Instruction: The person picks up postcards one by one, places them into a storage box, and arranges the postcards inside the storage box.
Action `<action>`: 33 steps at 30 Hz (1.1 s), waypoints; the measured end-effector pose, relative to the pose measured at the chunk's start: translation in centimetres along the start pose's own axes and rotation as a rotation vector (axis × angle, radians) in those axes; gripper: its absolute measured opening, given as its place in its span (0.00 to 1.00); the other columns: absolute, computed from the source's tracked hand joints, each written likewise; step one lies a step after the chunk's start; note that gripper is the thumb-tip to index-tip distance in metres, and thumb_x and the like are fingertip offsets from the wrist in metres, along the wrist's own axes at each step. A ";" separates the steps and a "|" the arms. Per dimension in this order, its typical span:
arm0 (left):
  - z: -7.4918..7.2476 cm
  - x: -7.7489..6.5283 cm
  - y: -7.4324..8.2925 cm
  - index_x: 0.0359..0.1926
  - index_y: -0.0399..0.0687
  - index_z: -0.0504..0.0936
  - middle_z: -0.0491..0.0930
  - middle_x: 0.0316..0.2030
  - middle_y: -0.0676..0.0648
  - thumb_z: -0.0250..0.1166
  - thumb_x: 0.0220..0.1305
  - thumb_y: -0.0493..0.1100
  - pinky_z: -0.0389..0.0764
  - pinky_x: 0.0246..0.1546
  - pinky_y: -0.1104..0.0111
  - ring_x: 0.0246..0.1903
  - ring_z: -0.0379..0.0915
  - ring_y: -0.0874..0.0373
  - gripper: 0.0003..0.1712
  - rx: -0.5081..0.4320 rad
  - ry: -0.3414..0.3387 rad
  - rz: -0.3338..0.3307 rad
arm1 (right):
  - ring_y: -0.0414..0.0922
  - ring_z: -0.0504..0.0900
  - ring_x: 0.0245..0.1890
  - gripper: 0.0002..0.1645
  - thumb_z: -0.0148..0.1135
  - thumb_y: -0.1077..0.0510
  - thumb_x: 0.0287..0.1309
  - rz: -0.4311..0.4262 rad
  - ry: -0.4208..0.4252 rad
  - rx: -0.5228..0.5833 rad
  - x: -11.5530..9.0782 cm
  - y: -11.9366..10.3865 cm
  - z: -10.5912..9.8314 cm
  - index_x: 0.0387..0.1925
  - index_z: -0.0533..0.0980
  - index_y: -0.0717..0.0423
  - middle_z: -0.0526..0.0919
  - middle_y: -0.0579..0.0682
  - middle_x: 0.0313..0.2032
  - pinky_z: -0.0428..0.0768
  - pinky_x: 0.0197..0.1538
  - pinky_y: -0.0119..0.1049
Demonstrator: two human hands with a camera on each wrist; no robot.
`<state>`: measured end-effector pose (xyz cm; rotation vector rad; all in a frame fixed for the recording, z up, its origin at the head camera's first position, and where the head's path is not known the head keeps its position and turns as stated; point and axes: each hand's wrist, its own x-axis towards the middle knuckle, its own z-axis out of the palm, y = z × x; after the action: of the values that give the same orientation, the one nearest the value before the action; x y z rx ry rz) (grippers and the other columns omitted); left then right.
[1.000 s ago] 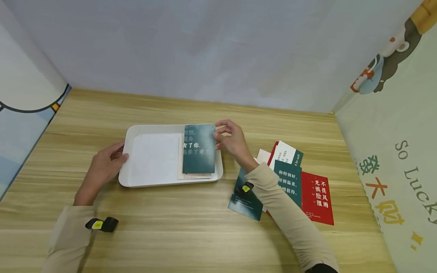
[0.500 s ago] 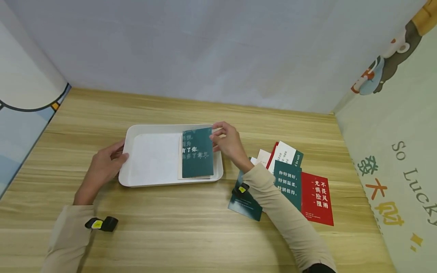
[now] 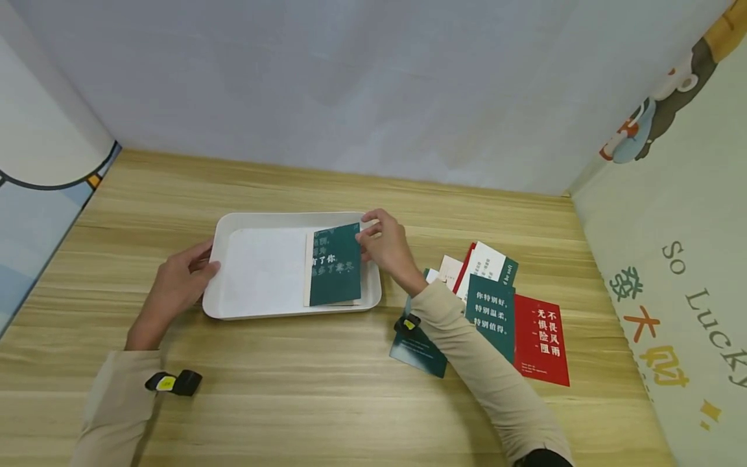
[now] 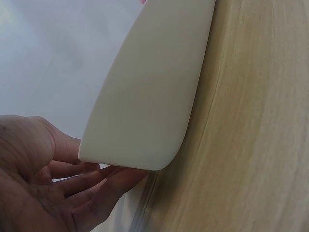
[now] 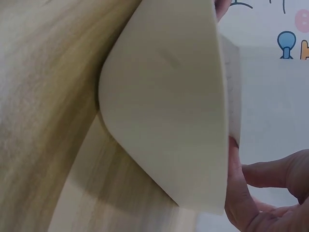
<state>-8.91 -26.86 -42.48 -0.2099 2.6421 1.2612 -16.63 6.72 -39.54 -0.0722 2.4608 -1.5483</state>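
Note:
In the head view, a white rectangular tray (image 3: pixel 259 269) sits on the table. My left hand (image 3: pixel 182 282) grips its left end, thumb at the rim and fingers against the outer wall, as the left wrist view shows of the tray (image 4: pixel 145 92). Over the tray's right part, my right hand (image 3: pixel 390 246) pinches the right edge of a dark green card (image 3: pixel 336 272) with white lettering. The card is slightly tilted and covers most of a cream card (image 3: pixel 307 272) lying in the tray. In the right wrist view, the tray wall (image 5: pixel 169 106) hides most of the held card.
To the right lies a loose, overlapping pile of cards: a red card (image 3: pixel 543 340), a green card (image 3: pixel 491 318), a white-and-green card (image 3: pixel 484 263) and others. My right forearm crosses over part of it. A grey backdrop (image 3: pixel 362 91) rises behind the wooden table (image 3: pixel 280 402).
My right hand has shifted slightly left and toward me, bringing the green card down over the cream card and turning it a little. The left hand and tray stay in place.

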 end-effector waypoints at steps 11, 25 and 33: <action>0.0 0.1 0.0 0.78 0.29 0.58 0.68 0.69 0.22 0.53 0.80 0.39 0.72 0.64 0.39 0.67 0.67 0.26 0.33 -0.005 0.006 0.010 | 0.56 0.88 0.31 0.20 0.61 0.68 0.72 -0.016 0.012 -0.069 0.0 0.0 0.4 0.62 0.72 0.68 0.85 0.65 0.45 0.89 0.37 0.47; 0.1 0.2 -0.1 0.79 0.31 0.56 0.67 0.70 0.23 0.52 0.81 0.41 0.71 0.65 0.39 0.68 0.66 0.27 0.34 -0.010 -0.008 -0.015 | 0.51 0.87 0.35 0.27 0.58 0.55 0.78 0.030 -0.035 -0.287 -0.8 -1.6 0.0 0.69 0.66 0.65 0.83 0.63 0.54 0.83 0.37 0.40; 0.1 0.1 -0.2 0.80 0.33 0.56 0.67 0.70 0.23 0.52 0.82 0.42 0.71 0.65 0.38 0.69 0.65 0.27 0.34 -0.008 -0.015 -0.024 | 0.52 0.85 0.42 0.21 0.60 0.57 0.76 -0.100 -0.017 -0.375 -1.0 -1.7 -0.2 0.63 0.74 0.65 0.84 0.59 0.50 0.84 0.42 0.43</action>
<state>-9.00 -26.88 -42.71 -0.2313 2.6144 1.2605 -15.83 6.34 -37.75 -0.2734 2.7377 -1.0938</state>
